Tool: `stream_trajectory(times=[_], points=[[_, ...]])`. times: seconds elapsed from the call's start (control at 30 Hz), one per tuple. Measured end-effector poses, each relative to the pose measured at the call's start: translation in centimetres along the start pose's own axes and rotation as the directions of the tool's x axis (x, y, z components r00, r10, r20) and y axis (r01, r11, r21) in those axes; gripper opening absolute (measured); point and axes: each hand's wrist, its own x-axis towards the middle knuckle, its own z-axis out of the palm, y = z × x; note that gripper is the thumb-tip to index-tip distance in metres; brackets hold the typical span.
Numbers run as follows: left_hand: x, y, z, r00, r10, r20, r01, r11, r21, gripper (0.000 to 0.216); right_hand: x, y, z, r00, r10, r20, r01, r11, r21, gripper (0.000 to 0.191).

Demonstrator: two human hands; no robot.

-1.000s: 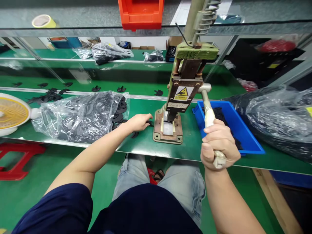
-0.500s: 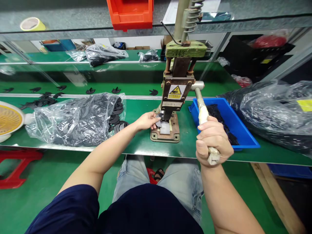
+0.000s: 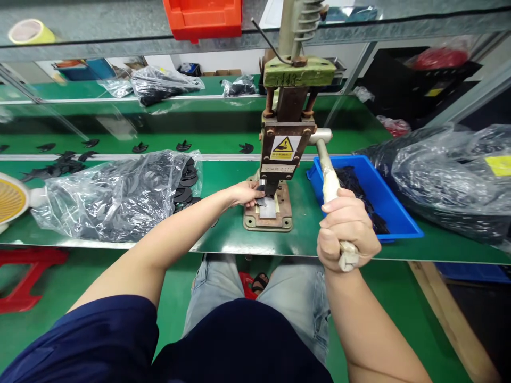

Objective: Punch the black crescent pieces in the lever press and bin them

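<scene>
A hand-lever press [image 3: 288, 130] stands on the green bench, its ram low over a metal plate [image 3: 268, 208] on the base. At the ram's left side, my left hand [image 3: 246, 193] pinches a thin dark grey curved piece [image 3: 261, 201], partly covered by my fingers. My right hand [image 3: 348, 230] is wrapped round the taped end of the press lever [image 3: 330, 183], which slants down toward me. Left of the press lies a clear plastic bag [image 3: 115, 199] with many similar dark pieces [image 3: 184, 186] spilling from its mouth.
Right of the press sits a blue bin [image 3: 393, 210] with black parts. Behind it bulges a large plastic bag [image 3: 447, 175]. Single black pieces [image 3: 183, 146] lie in a row along the back strip. A yellow-centred fan [image 3: 11, 201] stands far left; an orange bin [image 3: 203, 18] hangs overhead.
My left hand has turned the grey piece slightly and set it closer under the ram. The lever stays in my right hand at nearly the same angle. The whole view has shifted a little.
</scene>
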Motion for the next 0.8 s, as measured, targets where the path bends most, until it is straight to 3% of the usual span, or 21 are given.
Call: stream_trajectory(times=[0.17, 0.27, 0.37, 0.43, 0.5, 0.6, 0.73, 0.8], points=[[-0.5, 0.2, 0.9, 0.998, 0.020, -0.054, -0.021, 1.000, -0.020, 0.023, 0.3, -0.1, 0.0, 1.000, 0.008, 0.000, -0.008, 0.999, -0.033, 0.020], [-1.8, 0.5, 0.6, 0.990, 0.126, -0.058, -0.128, 0.991, -0.026, 0.020, 0.6, -0.1, 0.1, 1.000, 0.005, -0.004, -0.005, 0.999, -0.034, 0.022], [-4.2, 0.6, -2.2, 0.943, 0.333, -0.026, -0.334, 0.942, -0.023, 0.014, 0.7, 0.1, 0.1, 1.000, -0.005, 0.009, 0.006, 1.000, -0.020, 0.023], [-6.4, -0.1, -5.1, 0.900, 0.426, -0.088, -0.420, 0.904, 0.077, 0.018, 0.7, 0.2, 0.1, 1.000, -0.006, 0.010, 0.006, 1.000, -0.013, 0.022], [-8.7, -1.7, -8.0, 0.871, 0.445, -0.207, -0.380, 0.878, 0.290, 0.019, 0.6, 0.2, 0.2, 1.000, -0.003, -0.009, 0.003, 1.000, -0.008, 0.022], [-11.9, -5.5, -10.0, 0.868, 0.423, -0.259, -0.168, 0.742, 0.649, 0.020, 0.4, 0.3, 0.5, 0.999, -0.003, -0.040, 0.003, 1.000, -0.004, 0.024], [-13.8, -10.0, -8.2, 0.856, 0.468, -0.219, -0.007, 0.435, 0.901, 0.037, 0.3, 0.7, 0.7, 0.997, -0.013, -0.078, 0.015, 1.000, 0.018, 0.023], [-13.7, -11.1, -6.8, 0.856, 0.474, -0.205, 0.028, 0.353, 0.935, 0.044, 0.2, 0.8, 0.7, 0.996, -0.015, -0.083, 0.017, 1.000, 0.026, 0.022]])
